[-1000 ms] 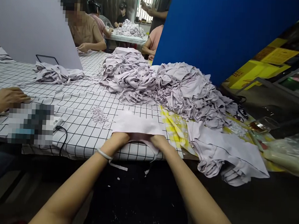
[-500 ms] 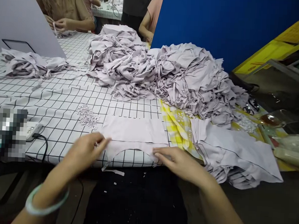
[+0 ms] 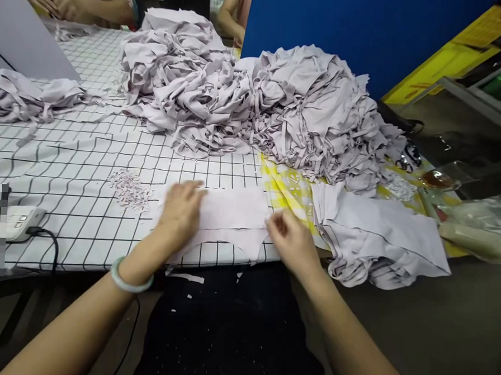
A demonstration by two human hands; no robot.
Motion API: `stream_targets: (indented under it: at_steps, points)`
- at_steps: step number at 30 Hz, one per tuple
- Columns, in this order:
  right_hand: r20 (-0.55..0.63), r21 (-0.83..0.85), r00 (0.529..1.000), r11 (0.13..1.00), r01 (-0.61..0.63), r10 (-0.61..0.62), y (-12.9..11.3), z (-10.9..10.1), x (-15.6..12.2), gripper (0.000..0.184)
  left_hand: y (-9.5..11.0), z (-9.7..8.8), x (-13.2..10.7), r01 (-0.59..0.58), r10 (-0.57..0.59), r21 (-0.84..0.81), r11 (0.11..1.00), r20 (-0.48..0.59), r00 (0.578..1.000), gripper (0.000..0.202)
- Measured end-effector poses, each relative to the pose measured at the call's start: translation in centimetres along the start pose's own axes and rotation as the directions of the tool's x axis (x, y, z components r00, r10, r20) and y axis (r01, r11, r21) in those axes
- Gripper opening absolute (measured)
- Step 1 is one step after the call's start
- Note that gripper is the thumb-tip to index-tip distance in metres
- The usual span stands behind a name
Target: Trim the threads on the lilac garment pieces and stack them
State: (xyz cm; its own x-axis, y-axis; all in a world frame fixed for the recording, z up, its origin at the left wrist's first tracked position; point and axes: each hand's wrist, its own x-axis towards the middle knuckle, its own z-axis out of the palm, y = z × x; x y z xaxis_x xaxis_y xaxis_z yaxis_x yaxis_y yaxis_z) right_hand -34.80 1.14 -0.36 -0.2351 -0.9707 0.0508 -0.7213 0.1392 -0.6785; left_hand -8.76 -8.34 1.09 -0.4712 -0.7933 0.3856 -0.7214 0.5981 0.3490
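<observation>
A pale lilac-grey garment piece (image 3: 236,212) lies spread near the table's front edge, with a seam line across it and a curved lower edge. Over its left part rests my left hand (image 3: 181,212), fingers stretched toward the upper right and covering that side of the cloth. My right hand (image 3: 292,237) is at the right edge of the piece, its fingers curled and pinched on the cloth's margin. Beside my right hand lies a stack of similar garment pieces (image 3: 386,234). A small heap of tiny pale scraps (image 3: 130,189) sits left of my left hand.
Two large heaps of garments, one left (image 3: 176,77) and one right (image 3: 317,107), stand at the back. Yellow checked cloth (image 3: 286,184) lies under the right side. A white power strip (image 3: 22,223) with a cable is at left. A blue panel (image 3: 346,36) and co-workers' arms (image 3: 92,6) are beyond.
My left hand has moved up and right onto the garment piece. My right hand has shifted slightly up along its right edge, fingers now more curled. The camera view has shifted a little.
</observation>
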Motion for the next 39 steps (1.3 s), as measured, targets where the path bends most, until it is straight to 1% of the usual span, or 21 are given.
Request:
stream_targets:
  at_steps: [1, 2, 3, 4, 6, 8, 10, 11, 14, 16, 17, 20, 22, 23, 25, 29, 32, 34, 35, 37, 39]
  points:
    - [0.136, 0.077, 0.988, 0.993, -0.09, 0.079, 0.5, 0.2, -2.8, 0.027, 1.8, 0.7, -0.5, -0.133, 0.133, -0.152, 0.979, -0.005, 0.991, 0.034]
    - [0.255, 0.13, 0.955, 0.973, -0.189, 0.152, 1.1, 0.7, -5.4, 0.033, 3.5, 1.5, -0.9, -0.217, 0.226, -0.293, 0.931, -0.006, 0.974, 0.033]
    - [0.299, 0.16, 0.932, 0.953, -0.259, 0.203, 1.7, 1.5, -7.5, 0.031, 5.1, 2.1, -1.3, -0.251, 0.276, -0.408, 0.878, 0.003, 0.961, 0.031]
    - [0.268, 0.194, 0.939, 0.943, -0.272, 0.216, 2.2, 2.3, -8.9, 0.029, 6.4, 2.7, -1.6, -0.241, 0.291, -0.489, 0.838, 0.027, 0.956, 0.029]
    - [0.216, 0.314, 0.954, 0.91, -0.271, 0.21, 2.9, 3.8, -10.2, 0.037, 8.2, 3.7, -2.1, -0.167, 0.276, -0.574, 0.801, 0.107, 0.955, 0.026]
    - [0.273, 0.458, 0.943, 0.836, -0.302, 0.191, 2.9, 4.2, -10.0, 0.038, 9.0, 4.2, -2.6, -0.097, 0.258, -0.61, 0.786, 0.182, 0.949, 0.025]
    - [0.388, 0.547, 0.904, 0.745, -0.381, 0.178, 2.5, 3.4, -9.8, 0.037, 9.3, 4.5, -3.2, -0.062, 0.25, -0.628, 0.776, 0.215, 0.944, 0.026]
    - [0.417, 0.565, 0.89, 0.715, -0.412, 0.184, 2.2, 2.6, -10.0, 0.036, 9.3, 4.6, -3.5, -0.055, 0.246, -0.629, 0.775, 0.22, 0.944, 0.026]
    - [0.396, 0.593, 0.892, 0.681, -0.429, 0.217, 1.3, -0.2, -11.4, 0.036, 9.3, 5.2, -4.5, -0.068, 0.238, -0.617, 0.784, 0.196, 0.951, 0.025]
    - [0.394, 0.606, 0.897, 0.677, -0.418, 0.201, 0.8, -2.2, -12.2, 0.044, 9.3, 5.8, -5.0, -0.106, 0.245, -0.603, 0.791, 0.153, 0.957, 0.025]
    - [0.42, 0.608, 0.891, 0.675, -0.418, 0.173, 0.5, -3.1, -12.3, 0.043, 9.4, 6.1, -5.2, -0.135, 0.254, -0.591, 0.795, 0.123, 0.959, 0.025]
    - [0.552, 0.626, 0.834, 0.647, -0.435, 0.027, -0.2, -5.8, -11.1, 0.025, 9.5, 6.9, -5.5, -0.209, 0.275, -0.527, 0.824, 0.049, 0.96, 0.016]
    - [0.578, 0.671, 0.813, 0.609, -0.423, -0.072, -0.9, -7.3, -9.3, 0.022, 9.7, 7.1, -5.6, -0.223, 0.274, -0.485, 0.846, 0.037, 0.961, 0.009]
    - [0.558, 0.703, 0.823, 0.587, -0.402, -0.105, -1.3, -7.9, -8.3, 0.021, 9.7, 7.1, -5.7, -0.22, 0.269, -0.475, 0.852, 0.037, 0.962, 0.009]
    - [0.48, 0.761, 0.867, 0.554, -0.337, -0.132, -2.0, -8.4, -5.9, 0.023, 9.8, 7.0, -5.8, -0.209, 0.259, -0.479, 0.853, 0.04, 0.965, 0.009]
    - [0.311, 0.814, 0.949, 0.53, -0.237, -0.053, -3.1, -7.3, -1.5, 0.028, 9.9, 6.8, -5.8, -0.189, 0.233, -0.503, 0.844, 0.026, 0.972, 0.01]
    - [0.154, 0.791, 0.988, 0.598, -0.128, 0.008, -3.7, -5.6, 1.0, 0.028, 9.9, 6.7, -5.9, -0.168, 0.218, -0.509, 0.844, 0.039, 0.975, 0.013]
    - [0.082, 0.793, 0.997, 0.605, -0.074, 0.015, -4.2, -4.7, 2.2, 0.028, 9.9, 6.8, -6.0, -0.149, 0.205, -0.51, 0.847, 0.055, 0.977, 0.014]
    - [0.081, 0.811, 0.996, 0.58, -0.08, 0.023, -4.5, -4.4, 2.6, 0.029, 10.0, 6.9, -6.0, -0.14, 0.198, -0.51, 0.849, 0.061, 0.978, 0.014]
    - [0.131, 0.85, 0.99, 0.507, -0.14, 0.053, -5.1, -4.0, 3.1, 0.035, 10.0, 7.1, -6.1, -0.136, 0.192, -0.511, 0.849, 0.057, 0.98, 0.015]
    - [0.172, 0.858, 0.982, 0.478, -0.189, 0.079, -5.6, -3.8, 3.0, 0.04, 10.1, 6.9, -6.1, -0.152, 0.195, -0.538, 0.829, 0.024, 0.98, 0.013]
